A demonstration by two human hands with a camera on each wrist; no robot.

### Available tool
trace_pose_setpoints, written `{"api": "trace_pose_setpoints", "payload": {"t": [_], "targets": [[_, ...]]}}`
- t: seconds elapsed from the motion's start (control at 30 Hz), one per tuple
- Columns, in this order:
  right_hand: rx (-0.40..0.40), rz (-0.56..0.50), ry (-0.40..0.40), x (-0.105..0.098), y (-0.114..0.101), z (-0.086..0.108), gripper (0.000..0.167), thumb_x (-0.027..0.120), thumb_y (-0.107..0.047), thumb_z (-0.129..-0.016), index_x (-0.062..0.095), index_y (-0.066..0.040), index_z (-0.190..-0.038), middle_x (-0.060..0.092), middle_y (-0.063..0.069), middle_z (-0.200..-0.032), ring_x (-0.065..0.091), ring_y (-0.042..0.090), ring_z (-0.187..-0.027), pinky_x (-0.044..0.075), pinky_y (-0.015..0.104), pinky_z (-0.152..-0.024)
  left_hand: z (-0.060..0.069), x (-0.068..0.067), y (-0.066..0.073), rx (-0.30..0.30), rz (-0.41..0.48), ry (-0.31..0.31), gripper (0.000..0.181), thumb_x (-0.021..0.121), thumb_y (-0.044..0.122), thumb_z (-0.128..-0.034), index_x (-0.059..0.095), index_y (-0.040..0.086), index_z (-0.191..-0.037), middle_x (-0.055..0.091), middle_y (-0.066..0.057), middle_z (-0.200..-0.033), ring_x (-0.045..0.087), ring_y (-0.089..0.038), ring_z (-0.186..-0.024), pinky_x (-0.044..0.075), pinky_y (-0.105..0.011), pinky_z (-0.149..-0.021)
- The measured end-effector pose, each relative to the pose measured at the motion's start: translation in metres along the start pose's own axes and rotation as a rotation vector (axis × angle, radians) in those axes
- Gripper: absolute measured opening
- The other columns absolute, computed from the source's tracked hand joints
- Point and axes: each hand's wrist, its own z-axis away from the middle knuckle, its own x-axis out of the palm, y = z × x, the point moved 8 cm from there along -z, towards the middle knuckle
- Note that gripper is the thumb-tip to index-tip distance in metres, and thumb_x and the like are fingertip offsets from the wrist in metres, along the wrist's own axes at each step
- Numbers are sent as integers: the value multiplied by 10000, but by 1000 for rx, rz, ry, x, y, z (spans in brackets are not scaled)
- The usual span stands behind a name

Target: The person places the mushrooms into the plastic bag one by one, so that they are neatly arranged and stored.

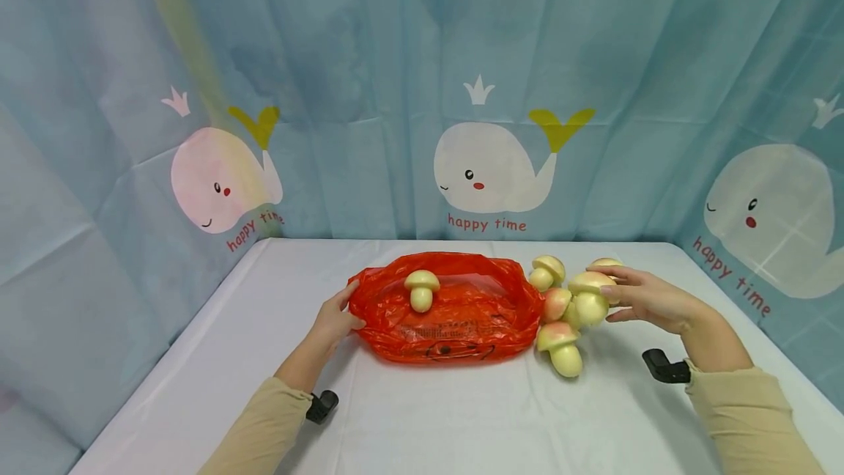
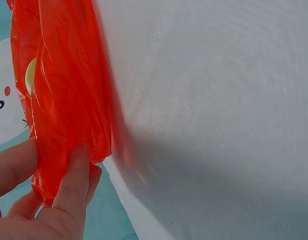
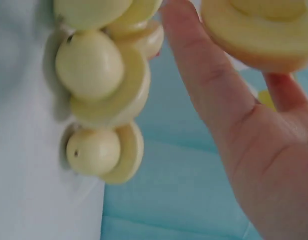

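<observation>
A red plastic bag lies with its mouth spread wide, and a toy mushroom with a pale yellow cap sits inside. My left hand pinches the bag's left rim; the left wrist view shows the thin red film between thumb and fingers. At the bag's right, my right hand holds a yellow mushroom by its cap, between thumb and fingers. In the right wrist view that mushroom's cap is partly cut off by the frame's top.
Several more toy mushrooms crowd the bag's right side: a yellow one, a pink-tinted one and another in front. One cap shows behind the right fingers. A white cloth covers the table; a whale-print curtain hangs behind.
</observation>
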Motion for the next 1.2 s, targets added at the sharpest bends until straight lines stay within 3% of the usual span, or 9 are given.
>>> {"api": "trace_pose_setpoints", "payload": {"t": [0.13, 0.27, 0.37, 0.47, 0.67, 0.93, 1.2], "targets": [[-78, -176, -50, 10, -10, -7, 328, 372, -126, -1046, 552, -303, -1255, 568, -66, -1212, 616, 169, -1037, 531, 368, -863, -1, 0, 0, 8, 5, -1, 799, 520, -170, -837, 274, 116, -1542, 171, -230, -1579, 238, -414, -1383, 516, -321, -835], [-150, -375, -110, 22, -19, -15, 380, 334, -110, -1050, 613, -274, -1249, 612, -10, -1179, 644, 201, -1012, 538, 371, -856, -2, 0, -1, 16, 20, -4, 800, 509, -178, -837, 264, 107, -1543, 170, -231, -1579, 325, -391, -1307, 493, -249, -727], [-169, -446, -125, 28, -22, -20, 368, 335, -114, -1047, 626, -239, -1237, 615, 26, -1163, 645, 216, -1010, 535, 381, -864, -2, 1, -2, 15, 32, -8, 804, 505, -183, -835, 258, 105, -1544, 163, -238, -1578, 365, -386, -1251, 489, -229, -687], [-160, -460, -105, 32, -23, -26, 325, 358, -116, -1042, 628, -198, -1204, 605, 46, -1155, 640, 230, -1009, 529, 393, -878, -3, 2, -2, 16, 28, -10, 805, 508, -182, -834, 262, 109, -1543, 167, -240, -1576, 338, -402, -1292, 509, -260, -731], [-61, -414, 53, 36, -20, -36, 204, 429, -165, -1033, 621, -152, -1100, 626, 28, -1085, 621, 201, -985, 527, 368, -868, -2, 3, -1, 13, -2, -1, 798, 514, -176, -838, 280, 123, -1540, 188, -233, -1574, 197, -434, -1402, 495, -410, -930], [-89, -492, 84, 51, -24, -50, 216, 395, -199, -1047, 600, -149, -1092, 610, 10, -1070, 604, 155, -979, 510, 300, -865, -2, 1, -2, 5, -12, 8, 795, 520, -163, -843, 287, 138, -1541, 200, -217, -1576, 217, -419, -1397, 498, -395, -915], [-65, -495, 145, 71, -24, -65, 220, 387, -283, -1055, 501, -102, -1107, 555, -13, -1015, 578, 106, -914, 518, 301, -826, -2, 0, -3, -10, -7, 19, 808, 526, -166, -840, 280, 146, -1543, 189, -210, -1581, 218, -418, -1400, 500, -397, -927]]}}
